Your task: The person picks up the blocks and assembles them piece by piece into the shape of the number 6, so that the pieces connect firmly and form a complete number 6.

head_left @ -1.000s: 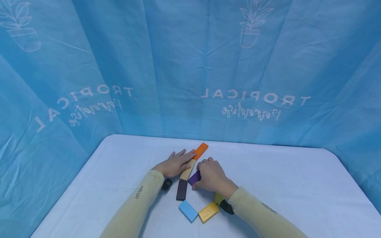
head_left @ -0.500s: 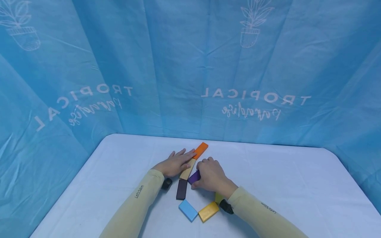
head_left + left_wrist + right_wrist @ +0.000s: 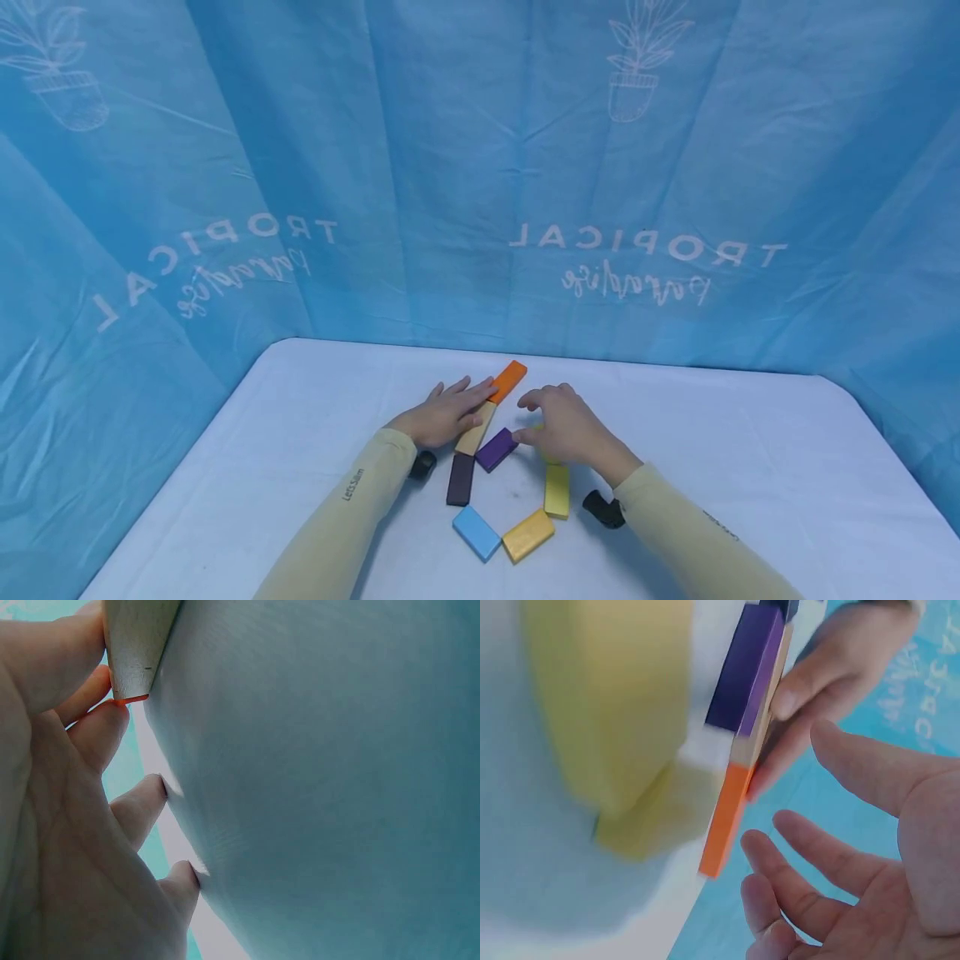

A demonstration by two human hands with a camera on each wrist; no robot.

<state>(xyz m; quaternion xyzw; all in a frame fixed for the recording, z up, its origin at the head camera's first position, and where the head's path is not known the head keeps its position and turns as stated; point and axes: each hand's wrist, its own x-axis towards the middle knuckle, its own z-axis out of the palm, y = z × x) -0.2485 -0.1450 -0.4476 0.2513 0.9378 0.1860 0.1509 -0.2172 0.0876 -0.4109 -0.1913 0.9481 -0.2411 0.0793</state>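
My left hand (image 3: 438,417) rests with fingers spread along an orange block (image 3: 510,382) and a bare wood block (image 3: 474,433), which lie end to end. My right hand (image 3: 573,427) hovers to the right of a purple block (image 3: 497,450), its fingers loosely bent and nothing between them. The purple block lies flat at a slant, one corner close to the joint of the wood block and a dark block (image 3: 460,481). Beneath the right hand, a yellow block (image 3: 551,456) is partly hidden; another yellow block (image 3: 557,493) lies just nearer.
A light blue block (image 3: 477,533) and a golden yellow block (image 3: 528,535) meet at the near side of the outline. All blocks lie on a white-covered table (image 3: 720,450). A blue printed curtain (image 3: 450,167) hangs behind and at the sides.
My right hand has let go of the purple block and moved to the right, uncovering the yellow blocks. The purple block stays in its place. My left hand has hardly moved.
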